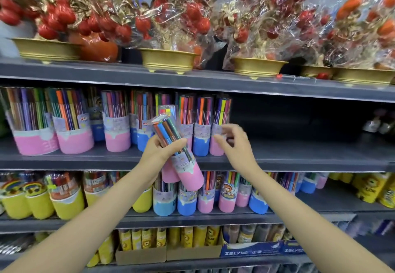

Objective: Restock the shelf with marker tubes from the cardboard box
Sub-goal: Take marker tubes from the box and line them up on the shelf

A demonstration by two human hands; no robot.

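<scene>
Marker tubes, 2 clear plastic cylinders with pink bases and bright pens showing through, sit tilted in the left hand, whose fingers and thumb curl round their middles in front of the middle shelf. One tube lies partly behind the other, its pink end poking out below. The right hand hovers just beside them, fingers loosely spread and slightly bent, gripping nothing, close to a pink-based tube standing upright at the end of the row of stocked tubes. That row fills the left half of the grey shelf, pink and blue bases mixed. Above, glossy red fruit ornaments in crinkled cellophane stand in gold bowls. Below stand yellow, blue and pink tubes.
</scene>
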